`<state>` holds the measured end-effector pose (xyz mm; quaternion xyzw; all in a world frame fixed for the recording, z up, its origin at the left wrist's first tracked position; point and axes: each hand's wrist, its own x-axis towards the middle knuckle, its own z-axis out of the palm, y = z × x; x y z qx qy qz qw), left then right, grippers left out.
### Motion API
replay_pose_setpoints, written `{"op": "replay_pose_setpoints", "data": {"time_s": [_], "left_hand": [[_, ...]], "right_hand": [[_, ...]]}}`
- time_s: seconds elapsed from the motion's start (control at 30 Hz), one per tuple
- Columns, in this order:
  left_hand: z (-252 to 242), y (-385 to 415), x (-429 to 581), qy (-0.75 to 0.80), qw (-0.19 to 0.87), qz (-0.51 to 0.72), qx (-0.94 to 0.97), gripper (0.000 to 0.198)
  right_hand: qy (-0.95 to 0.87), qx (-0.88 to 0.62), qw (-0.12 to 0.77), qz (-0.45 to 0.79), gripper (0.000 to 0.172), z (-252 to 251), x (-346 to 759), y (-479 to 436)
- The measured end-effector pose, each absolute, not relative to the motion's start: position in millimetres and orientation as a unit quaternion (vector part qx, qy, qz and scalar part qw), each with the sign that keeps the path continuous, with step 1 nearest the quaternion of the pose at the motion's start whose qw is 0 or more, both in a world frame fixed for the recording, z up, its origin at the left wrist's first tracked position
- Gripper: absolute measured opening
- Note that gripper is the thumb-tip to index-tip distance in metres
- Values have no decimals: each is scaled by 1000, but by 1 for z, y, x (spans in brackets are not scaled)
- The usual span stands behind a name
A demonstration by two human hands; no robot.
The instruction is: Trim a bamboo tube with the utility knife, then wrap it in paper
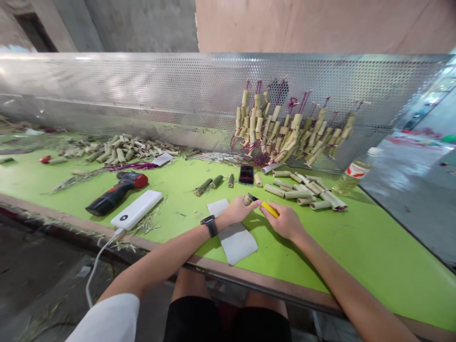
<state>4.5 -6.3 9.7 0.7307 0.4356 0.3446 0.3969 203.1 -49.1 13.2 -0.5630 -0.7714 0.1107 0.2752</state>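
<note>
Your left hand, just above the middle of the frame, is curled shut around a short bamboo piece, which sticks out at your fingertips. Your right hand sits just to its right, closed on a yellow cutter whose dark tip points up and left and meets the bamboo piece. The two hands are almost touching, low over the green surface. A black watch is on your left wrist.

Under your left wrist lies a white sheet, flat on the surface and reaching toward its near edge. Beyond your hands stands a small dark box, with green bamboo stubs to its left and loose bamboo tubes scattered to its right. Behind those, a tied bundle of bamboo with red cords hangs against the perforated metal panel.

To the left of centre lie a white power bank and a red and black drill. A heap of bamboo fills the upper left, and a plastic bottle stands at the right.
</note>
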Motion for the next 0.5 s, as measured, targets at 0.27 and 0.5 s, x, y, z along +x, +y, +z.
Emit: {"op": "replay_pose_setpoints", "data": {"time_s": [0.27, 0.5], "left_hand": [[6, -2, 0, 415, 480, 360, 684, 55], [4, 0, 3, 402, 523, 369, 655, 54]], "right_hand": [[-770, -548, 284, 160, 49, 18, 204, -52], [-783, -533, 267, 180, 47, 17, 202, -54]]}}
